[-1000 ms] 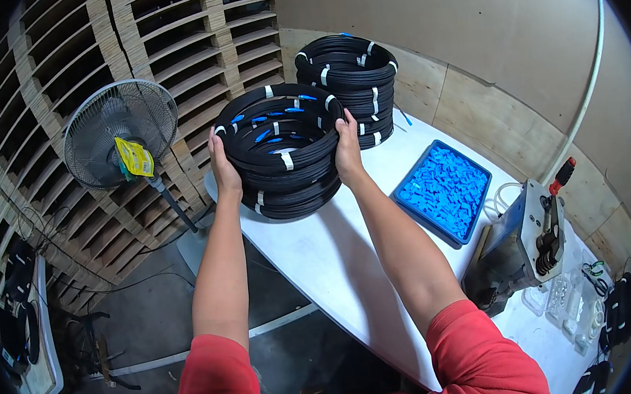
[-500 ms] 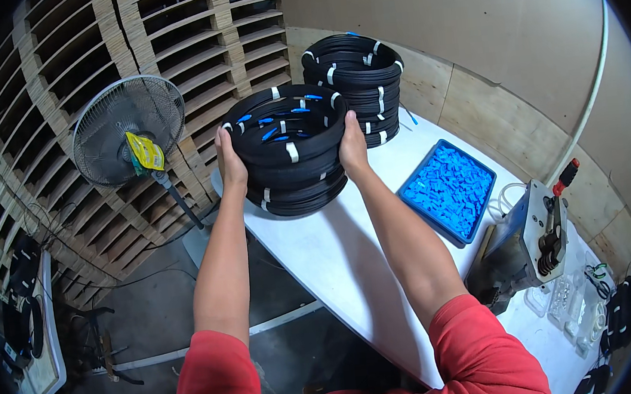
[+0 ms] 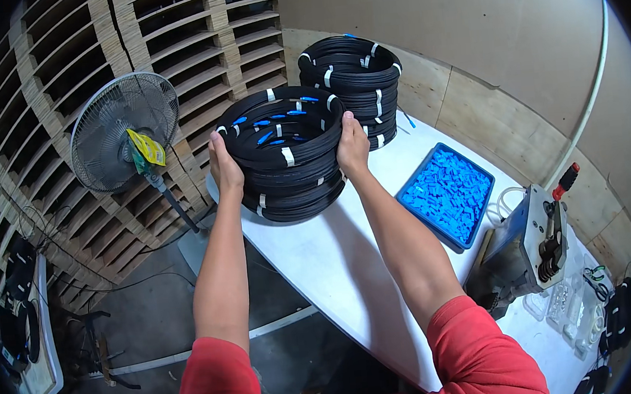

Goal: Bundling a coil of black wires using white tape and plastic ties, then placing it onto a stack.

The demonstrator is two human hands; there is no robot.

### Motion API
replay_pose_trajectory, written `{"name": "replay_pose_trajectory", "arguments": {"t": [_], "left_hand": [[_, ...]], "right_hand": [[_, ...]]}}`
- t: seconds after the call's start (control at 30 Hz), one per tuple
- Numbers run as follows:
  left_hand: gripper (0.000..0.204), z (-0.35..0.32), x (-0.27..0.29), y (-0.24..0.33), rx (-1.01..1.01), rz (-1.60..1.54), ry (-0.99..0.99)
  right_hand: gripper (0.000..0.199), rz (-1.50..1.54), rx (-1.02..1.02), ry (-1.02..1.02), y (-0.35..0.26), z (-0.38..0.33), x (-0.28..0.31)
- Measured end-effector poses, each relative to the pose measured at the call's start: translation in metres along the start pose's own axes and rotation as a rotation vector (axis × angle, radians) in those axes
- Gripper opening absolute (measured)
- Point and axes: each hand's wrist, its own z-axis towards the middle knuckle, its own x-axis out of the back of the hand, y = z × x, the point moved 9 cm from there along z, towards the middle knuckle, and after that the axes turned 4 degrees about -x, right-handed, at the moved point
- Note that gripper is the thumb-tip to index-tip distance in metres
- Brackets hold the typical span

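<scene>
A stack of black cable coils [image 3: 281, 176], bound with white ties, stands near the left end of the white table. My left hand [image 3: 226, 166] presses on its left side, thumb up near the top rim. On the opposite side my right hand [image 3: 354, 147] grips the upper coils, its fingers partly hidden behind them. Both arms reach straight out, so the stack sits between my palms. Small blue connectors [image 3: 264, 138] on the cable ends show inside the ring.
Behind stands another stack of black coils [image 3: 350, 81]. Right of my right arm lie a blue tray [image 3: 403, 198] of small blue pieces and a metal bench machine [image 3: 516, 254]. A standing fan [image 3: 124, 131] is at the left, before wooden slatted racks [image 3: 166, 30].
The view has shifted slightly. Both hands stay on the sides of the coil stack, with hardly any movement against it.
</scene>
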Motion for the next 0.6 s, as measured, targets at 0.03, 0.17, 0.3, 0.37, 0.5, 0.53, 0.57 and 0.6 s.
{"name": "replay_pose_trajectory", "arguments": {"t": [0.03,0.17,0.3,0.37,0.5,0.53,0.57,0.6], "left_hand": [[0.088,0.0,-0.001,0.001,-0.019,0.032,0.008],[0.087,0.002,0.0,0.005,-0.051,0.1,0.037],[0.086,0.008,-0.013,0.012,-0.024,-0.009,-0.072],[0.087,0.011,-0.012,0.013,-0.058,0.128,-0.075],[0.084,0.013,-0.014,0.0,-0.075,-0.088,-0.085],[0.084,0.012,-0.018,-0.002,-0.014,-0.12,-0.122],[0.085,0.01,-0.021,-0.003,0.046,-0.151,-0.159],[0.086,0.01,-0.023,-0.002,0.047,-0.167,-0.179]], "right_hand": [[0.062,-0.002,-0.002,0.001,0.001,0.002,0.001],[0.058,0.072,0.019,-0.016,-0.002,0.013,0.001],[0.058,0.055,0.07,-0.02,-0.007,0.023,-0.003],[0.058,0.021,0.049,-0.044,0.005,0.024,-0.008],[0.059,0.15,-0.024,-0.075,0.026,0.021,-0.018],[0.059,0.152,-0.011,-0.056,0.026,0.023,-0.017],[0.058,0.155,0.002,-0.038,0.025,0.025,-0.017],[0.058,0.155,0.0,-0.036,0.027,0.025,-0.017]]}}
